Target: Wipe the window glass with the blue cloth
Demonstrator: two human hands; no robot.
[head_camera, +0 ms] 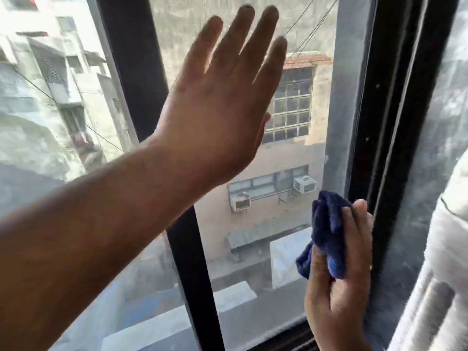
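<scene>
The window glass (255,219) fills the middle of the head view, dusty, with buildings visible through it. My left hand (217,97) is spread flat with fingers apart in the upper part of the pane, holding nothing. My right hand (339,274) is low at the pane's right edge, fingers closed around a bunched dark blue cloth (326,231). The cloth sits against the glass just left of the frame.
A black vertical window bar (192,274) runs behind my left forearm. The dark right frame (390,122) borders the pane, with a white curtain (440,262) beyond it. The black bottom track (286,338) lies below the glass.
</scene>
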